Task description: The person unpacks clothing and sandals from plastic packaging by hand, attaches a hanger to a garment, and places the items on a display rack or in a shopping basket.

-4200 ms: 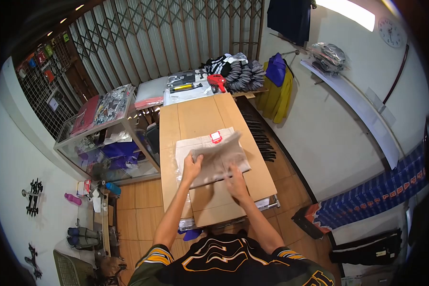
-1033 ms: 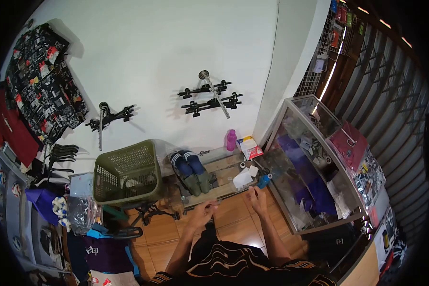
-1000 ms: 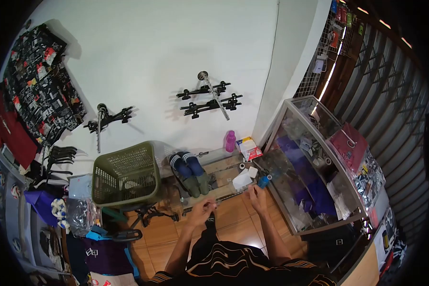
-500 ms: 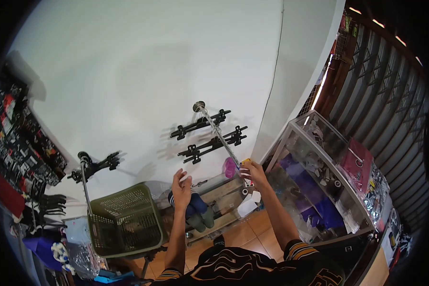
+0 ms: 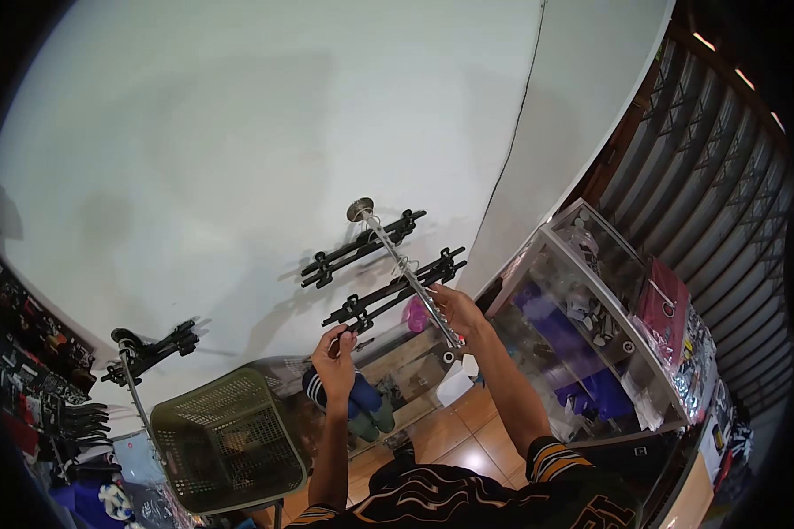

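A metal rod (image 5: pixel 430 310) juts out from the white wall, with several black clip hangers (image 5: pixel 362 247) hung along it. Close to the front hanger's left end is my left hand (image 5: pixel 333 366), its thumb and fingers pinched on a black clip. My right hand (image 5: pixel 457 313) is beside the rod, fingers curled at the right part of the front clip hanger (image 5: pixel 388 291); the rod partly hides the fingertips, so its grip is hard to make out.
A green plastic basket (image 5: pixel 229 441) stands at lower left, near a second rod (image 5: pixel 135 392) with black hangers. On the right is a glass display case (image 5: pixel 582 335). Below the hands are a wooden bench (image 5: pixel 406 366), a pink item (image 5: pixel 416 313) and blue-and-green socks (image 5: pixel 366 410).
My right hand has moved from the rod's outer end inward to the front hanger. My left hand has closed at the hanger's left end. The view has shifted slightly.
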Demonstrator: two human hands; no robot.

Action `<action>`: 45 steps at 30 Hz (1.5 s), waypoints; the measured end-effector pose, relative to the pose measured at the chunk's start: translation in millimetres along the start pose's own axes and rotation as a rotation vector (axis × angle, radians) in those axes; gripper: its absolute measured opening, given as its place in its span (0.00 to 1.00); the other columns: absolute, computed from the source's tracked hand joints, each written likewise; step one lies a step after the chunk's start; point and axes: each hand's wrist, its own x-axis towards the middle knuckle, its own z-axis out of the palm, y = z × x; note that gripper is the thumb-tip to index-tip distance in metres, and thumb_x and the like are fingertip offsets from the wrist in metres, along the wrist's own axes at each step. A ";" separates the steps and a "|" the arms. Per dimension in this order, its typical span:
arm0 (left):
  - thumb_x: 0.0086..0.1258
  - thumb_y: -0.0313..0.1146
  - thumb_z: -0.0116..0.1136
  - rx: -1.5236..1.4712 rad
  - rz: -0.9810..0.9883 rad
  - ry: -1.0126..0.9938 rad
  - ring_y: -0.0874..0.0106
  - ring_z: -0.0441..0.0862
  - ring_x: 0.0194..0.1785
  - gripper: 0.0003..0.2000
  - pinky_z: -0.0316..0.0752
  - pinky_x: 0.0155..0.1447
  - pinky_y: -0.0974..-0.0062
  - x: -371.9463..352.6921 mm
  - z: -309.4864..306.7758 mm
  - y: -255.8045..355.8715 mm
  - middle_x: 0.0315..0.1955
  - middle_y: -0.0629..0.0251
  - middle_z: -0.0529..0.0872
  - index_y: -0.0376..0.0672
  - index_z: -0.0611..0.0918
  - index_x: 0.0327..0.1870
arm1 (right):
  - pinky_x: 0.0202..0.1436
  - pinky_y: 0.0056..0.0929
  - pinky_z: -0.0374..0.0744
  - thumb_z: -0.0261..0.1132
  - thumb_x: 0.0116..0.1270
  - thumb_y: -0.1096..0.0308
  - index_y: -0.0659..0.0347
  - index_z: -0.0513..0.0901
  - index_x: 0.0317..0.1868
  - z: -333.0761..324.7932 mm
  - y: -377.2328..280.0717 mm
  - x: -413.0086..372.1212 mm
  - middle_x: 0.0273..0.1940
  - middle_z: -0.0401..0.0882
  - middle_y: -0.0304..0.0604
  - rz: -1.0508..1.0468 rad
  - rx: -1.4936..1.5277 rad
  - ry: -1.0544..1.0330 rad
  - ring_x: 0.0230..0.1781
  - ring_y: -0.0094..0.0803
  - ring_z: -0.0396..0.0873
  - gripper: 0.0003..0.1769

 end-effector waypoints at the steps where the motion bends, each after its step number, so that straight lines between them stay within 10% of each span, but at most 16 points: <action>1: 0.74 0.29 0.60 0.001 0.002 -0.008 0.73 0.86 0.45 0.12 0.83 0.55 0.75 -0.5 1.9 2.9 0.40 0.57 0.86 0.28 0.80 0.51 | 0.40 0.30 0.82 0.59 0.74 0.57 0.59 0.78 0.51 11.0 -6.0 -10.4 0.46 0.83 0.40 -0.033 0.015 0.053 0.40 0.30 0.80 0.15; 21: 0.70 0.26 0.64 0.156 -0.270 -0.741 0.83 0.81 0.39 0.11 0.75 0.41 0.85 -171.7 64.5 -23.5 0.37 0.65 0.87 0.30 0.83 0.50 | 0.39 0.30 0.80 0.62 0.75 0.59 0.52 0.75 0.32 -99.4 134.5 -304.2 0.29 0.78 0.31 -0.474 0.218 0.677 0.34 0.27 0.82 0.12; 29: 0.65 0.31 0.70 0.195 -0.328 -1.237 0.86 0.77 0.28 0.09 0.70 0.30 0.88 -331.4 98.1 -21.6 0.25 0.71 0.86 0.33 0.88 0.40 | 0.37 0.30 0.81 0.66 0.72 0.57 0.52 0.76 0.37 -81.6 286.1 -526.1 0.32 0.80 0.33 -0.646 0.615 1.185 0.36 0.27 0.82 0.11; 45: 0.65 0.25 0.69 -0.060 -0.675 -1.862 0.78 0.84 0.35 0.08 0.78 0.42 0.83 -653.0 120.8 39.0 0.32 0.62 0.89 0.32 0.86 0.43 | 0.43 0.31 0.82 0.56 0.76 0.51 0.54 0.73 0.60 42.2 546.8 -853.9 0.52 0.82 0.45 -1.317 1.048 1.809 0.42 0.33 0.83 0.21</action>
